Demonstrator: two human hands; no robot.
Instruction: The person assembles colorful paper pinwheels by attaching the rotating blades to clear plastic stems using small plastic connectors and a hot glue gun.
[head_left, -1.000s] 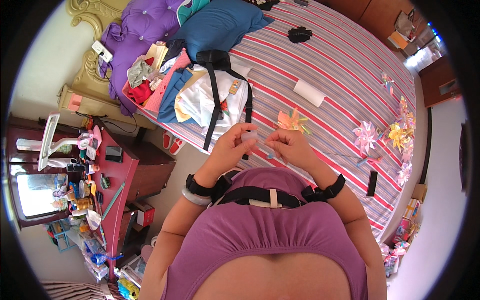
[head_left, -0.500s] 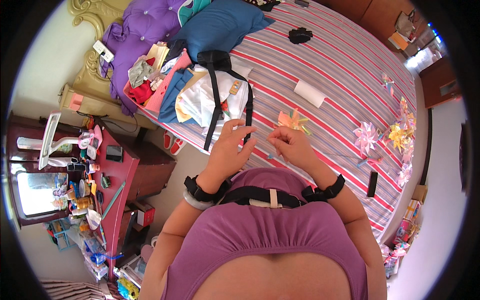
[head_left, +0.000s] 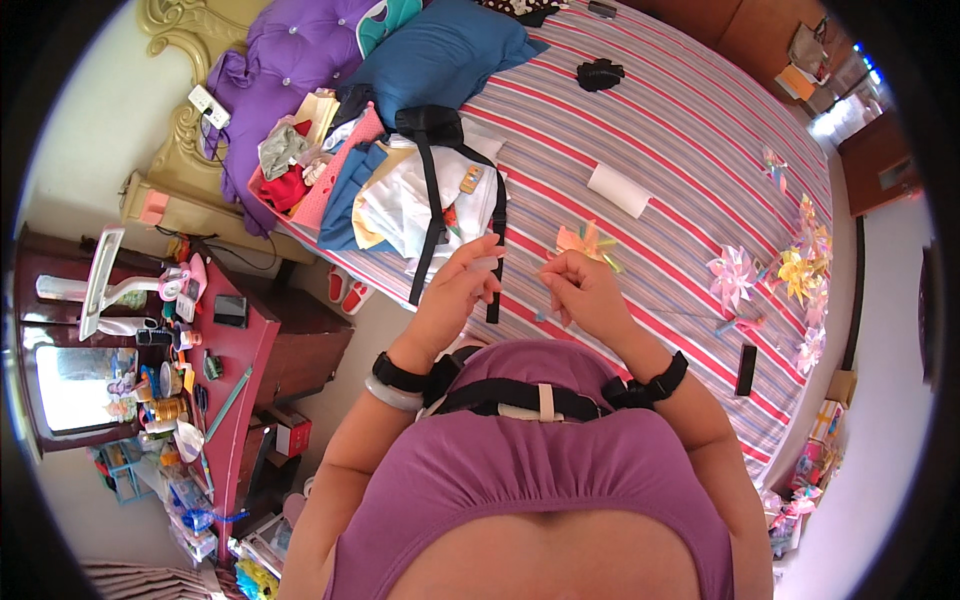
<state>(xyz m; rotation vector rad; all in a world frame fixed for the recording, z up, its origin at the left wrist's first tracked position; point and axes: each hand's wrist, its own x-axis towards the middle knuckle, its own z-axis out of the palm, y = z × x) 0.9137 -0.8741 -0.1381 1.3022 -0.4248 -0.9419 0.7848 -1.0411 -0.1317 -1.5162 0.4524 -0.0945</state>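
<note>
My left hand (head_left: 452,298) is raised over the near edge of the bed, its fingers bent together. A small pale, see-through patch shows between its fingers; what it is I cannot make out. Close by on the right, my right hand (head_left: 582,290) is closed in a pinch, and anything in it is too small to name. The hands are a little apart. Just beyond my right hand lies a shiny orange and yellow-green pinwheel (head_left: 582,241). Farther right is a pink, shimmering pinwheel (head_left: 733,277), near several others, including a yellow one (head_left: 800,274).
A white paper roll (head_left: 620,190) and a black phone (head_left: 746,370) lie on the striped bed (head_left: 690,170). White clothes (head_left: 400,205) with a black strap (head_left: 432,200), a pink basket (head_left: 340,165) and a blue pillow (head_left: 440,55) are left. A cluttered red desk (head_left: 235,350) stands beside the bed.
My left hand has turned and its fingers have come up slightly, showing the pale patch between them. My right hand has shifted only slightly, still pinched.
</note>
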